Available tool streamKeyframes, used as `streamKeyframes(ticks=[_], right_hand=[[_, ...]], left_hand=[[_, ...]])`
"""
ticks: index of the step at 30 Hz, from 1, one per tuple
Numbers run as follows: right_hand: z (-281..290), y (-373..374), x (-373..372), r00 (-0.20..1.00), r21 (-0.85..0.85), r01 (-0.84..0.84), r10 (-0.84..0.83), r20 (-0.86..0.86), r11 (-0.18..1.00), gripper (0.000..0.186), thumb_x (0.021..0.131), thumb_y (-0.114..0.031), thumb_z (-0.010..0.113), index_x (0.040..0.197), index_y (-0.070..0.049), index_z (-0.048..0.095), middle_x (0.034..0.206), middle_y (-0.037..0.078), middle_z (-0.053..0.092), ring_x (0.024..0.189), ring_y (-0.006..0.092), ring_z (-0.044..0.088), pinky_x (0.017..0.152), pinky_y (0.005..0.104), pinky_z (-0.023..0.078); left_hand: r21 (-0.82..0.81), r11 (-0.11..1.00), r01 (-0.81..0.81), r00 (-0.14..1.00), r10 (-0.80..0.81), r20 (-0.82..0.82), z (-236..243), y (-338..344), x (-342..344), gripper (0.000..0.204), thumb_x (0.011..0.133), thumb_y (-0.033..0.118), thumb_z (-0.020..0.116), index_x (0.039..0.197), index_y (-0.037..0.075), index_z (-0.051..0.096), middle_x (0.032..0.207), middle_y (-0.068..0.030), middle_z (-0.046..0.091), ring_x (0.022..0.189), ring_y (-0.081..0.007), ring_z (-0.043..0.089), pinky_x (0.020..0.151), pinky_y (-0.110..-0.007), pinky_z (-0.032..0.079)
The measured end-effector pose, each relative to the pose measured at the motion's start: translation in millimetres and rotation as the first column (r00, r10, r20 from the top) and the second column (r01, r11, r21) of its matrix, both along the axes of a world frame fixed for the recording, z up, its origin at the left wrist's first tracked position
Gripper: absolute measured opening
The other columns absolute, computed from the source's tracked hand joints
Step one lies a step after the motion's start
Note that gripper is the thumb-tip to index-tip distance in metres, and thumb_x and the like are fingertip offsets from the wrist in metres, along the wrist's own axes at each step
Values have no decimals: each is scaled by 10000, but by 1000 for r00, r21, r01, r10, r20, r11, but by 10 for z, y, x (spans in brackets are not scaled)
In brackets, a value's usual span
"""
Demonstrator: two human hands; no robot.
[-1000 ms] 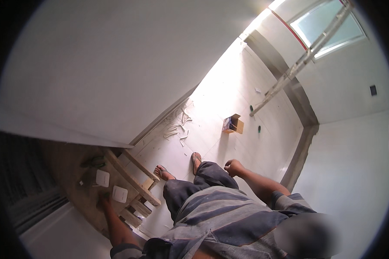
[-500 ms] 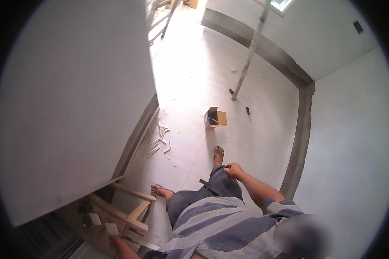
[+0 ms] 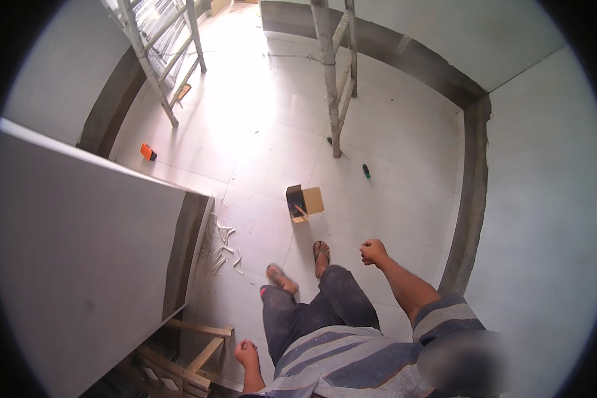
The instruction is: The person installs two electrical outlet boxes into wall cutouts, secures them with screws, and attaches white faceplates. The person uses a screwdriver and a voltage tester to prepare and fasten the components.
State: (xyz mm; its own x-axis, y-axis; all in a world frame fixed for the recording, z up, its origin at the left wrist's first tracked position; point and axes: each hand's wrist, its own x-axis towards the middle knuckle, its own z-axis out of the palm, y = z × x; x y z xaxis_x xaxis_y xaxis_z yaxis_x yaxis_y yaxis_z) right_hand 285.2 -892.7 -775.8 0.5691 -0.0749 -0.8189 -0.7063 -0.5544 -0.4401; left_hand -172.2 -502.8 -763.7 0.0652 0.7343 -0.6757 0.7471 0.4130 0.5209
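My left hand (image 3: 247, 353) is low beside my left thigh, close to a wooden frame (image 3: 207, 353), fingers curled in. Out in front of my right knee, my right hand (image 3: 373, 252) is closed in a loose fist. Whether either hand has something small inside is hidden by the fingers. An open cardboard box (image 3: 314, 199) stands on the floor ahead of my feet, with dark and reddish items in it. Beyond the box lies a green-and-black screwdriver (image 3: 366, 171). Another green-handled tool (image 3: 329, 140) is partly behind a ladder leg.
A ladder (image 3: 328, 73) stands ahead; a second ladder (image 3: 154, 73) is at far left. An orange-and-black object (image 3: 148, 152) sits by the left wall. White strips (image 3: 223, 247) litter the floor beside the partition wall (image 3: 79, 245). Another wall (image 3: 537, 199) runs along my right.
My left hand has come away from the wooden frame and two white pieces there. My right hand has swung forward, off my thigh. I have stepped and turned, bringing both ladders into fuller view.
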Motion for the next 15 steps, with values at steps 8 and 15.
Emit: streamKeyframes(ticks=[8, 15], right_hand=[[310, -558, 507, 998, -158, 16, -6, 62, 987, 254, 918, -165, 691, 1077, 27, 740, 799, 126, 725, 640, 221, 722, 579, 362, 638], [-359, -840, 1319, 989, -276, -108, 131, 63, 955, 340, 887, -296, 746, 1123, -53, 774, 973, 212, 766, 866, 265, 767, 752, 406, 623]], left_hand=[[-96, 913, 396, 904, -370, 213, -787, -99, 2374, 230, 945, 155, 705, 1091, -23, 698, 787, -91, 715, 688, -174, 693, 632, -314, 570], [-141, 627, 766, 629, -776, -36, -1039, -662, 3405, 663, 838, 396, 805, 1320, -24, 631, 1167, -235, 717, 1104, -393, 688, 1008, -443, 529]])
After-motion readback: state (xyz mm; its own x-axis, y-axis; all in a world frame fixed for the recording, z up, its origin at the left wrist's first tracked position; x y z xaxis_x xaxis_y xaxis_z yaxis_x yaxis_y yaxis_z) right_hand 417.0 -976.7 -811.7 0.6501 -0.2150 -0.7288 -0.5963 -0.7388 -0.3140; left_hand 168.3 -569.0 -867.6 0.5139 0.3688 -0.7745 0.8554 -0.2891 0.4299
